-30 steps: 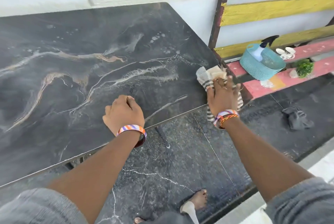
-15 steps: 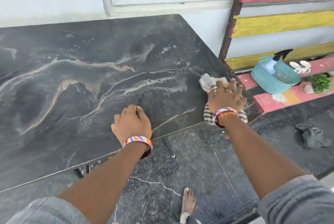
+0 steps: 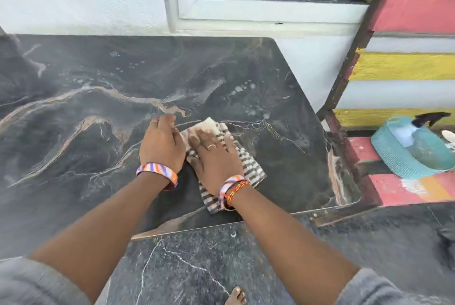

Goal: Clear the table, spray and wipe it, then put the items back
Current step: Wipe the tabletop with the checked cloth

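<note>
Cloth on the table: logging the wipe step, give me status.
Right hand flat on the striped cloth, pressing it to the table. Left hand open beside it, touching the cloth's edge. Tabletop otherwise bare; spray bottle in the teal basket, off the table.

Head camera looks down, close over table [image 3: 73,194].

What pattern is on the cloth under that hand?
The cloth has dark and pale stripes, with a plain pale end; the head view shows it.

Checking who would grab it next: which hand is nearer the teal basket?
Right. The right hand presses the cloth, on the side toward the teal basket; the left hand lies farther away.
</note>
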